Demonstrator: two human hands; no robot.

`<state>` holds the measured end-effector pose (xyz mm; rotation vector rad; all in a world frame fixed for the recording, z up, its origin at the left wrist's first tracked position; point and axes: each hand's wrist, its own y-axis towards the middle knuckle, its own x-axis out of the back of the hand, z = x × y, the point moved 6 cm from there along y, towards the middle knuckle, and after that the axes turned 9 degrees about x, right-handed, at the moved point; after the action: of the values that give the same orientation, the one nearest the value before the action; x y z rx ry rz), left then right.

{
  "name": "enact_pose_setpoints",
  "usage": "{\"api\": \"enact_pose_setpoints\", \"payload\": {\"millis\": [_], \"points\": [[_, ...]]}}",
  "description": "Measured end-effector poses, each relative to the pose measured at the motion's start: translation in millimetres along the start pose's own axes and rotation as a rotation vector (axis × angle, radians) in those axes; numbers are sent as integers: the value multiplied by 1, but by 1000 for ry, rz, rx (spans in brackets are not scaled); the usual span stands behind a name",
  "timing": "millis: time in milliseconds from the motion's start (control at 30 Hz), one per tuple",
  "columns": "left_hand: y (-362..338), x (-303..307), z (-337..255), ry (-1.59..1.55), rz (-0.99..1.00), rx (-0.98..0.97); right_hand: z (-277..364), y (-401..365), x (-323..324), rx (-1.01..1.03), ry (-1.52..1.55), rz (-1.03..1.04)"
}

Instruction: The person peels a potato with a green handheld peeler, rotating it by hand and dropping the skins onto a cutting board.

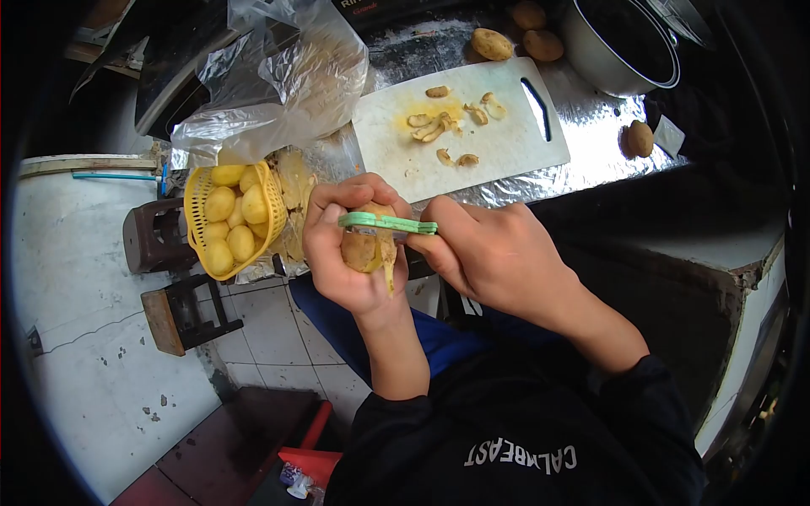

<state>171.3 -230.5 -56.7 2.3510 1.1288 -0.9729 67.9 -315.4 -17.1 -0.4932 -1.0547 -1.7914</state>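
My left hand (350,274) is wrapped round a potato (361,251), which still has brown skin on it. In my right hand (494,249) is a green peeler (388,223), its head lying across the potato. A strip of peel (387,261) hangs down from the peeler over my left palm. Beyond my hands a white cutting board (388,160) carries several curled pieces of peel (432,126). Left of my left hand stands a yellow basket (196,196) with several peeled potatoes (221,203) in it.
Unpeeled potatoes (492,44) lie behind the board, and another (639,138) lies to its right. A metal pot (592,52) stands at the back right. A clear plastic bag (278,84) is at the back left, above the basket. Stools (164,322) stand on the floor at left.
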Motion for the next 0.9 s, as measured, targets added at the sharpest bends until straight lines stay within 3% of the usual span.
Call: {"api": "enact_pose_setpoints", "payload": {"millis": [133, 200, 300, 433, 467, 500, 633, 767, 833, 900], "points": [[-6, -3, -3, 290, -89, -41, 1, 8, 7, 18, -26, -55], [-6, 1, -4, 91, -79, -45, -1, 6, 7, 17, -29, -43], [-7, -6, -9, 194, 10, -23, 0, 5, 5, 15, -5, -42], [-4, -14, -3, 24, -23, 49, -5, 4, 2, -55, 37, -49], [-3, -13, -3, -78, 195, 164, -6, 4, 1, -55, 35, -49], [-2, -15, -1, -79, 195, 164, -11, 4, 0, -97, 103, -81], [17, -1, 11, 149, 45, 110, -39, 12, -5, -272, 337, -169], [36, 29, 34, 21, -81, 177, -79, 23, -14, -404, 274, -202], [39, 37, 37, 14, -115, 190, -84, 24, -15, -408, 284, -245], [39, 34, 40, -75, -124, 218, -76, 20, -16, -361, 281, -156]]}}
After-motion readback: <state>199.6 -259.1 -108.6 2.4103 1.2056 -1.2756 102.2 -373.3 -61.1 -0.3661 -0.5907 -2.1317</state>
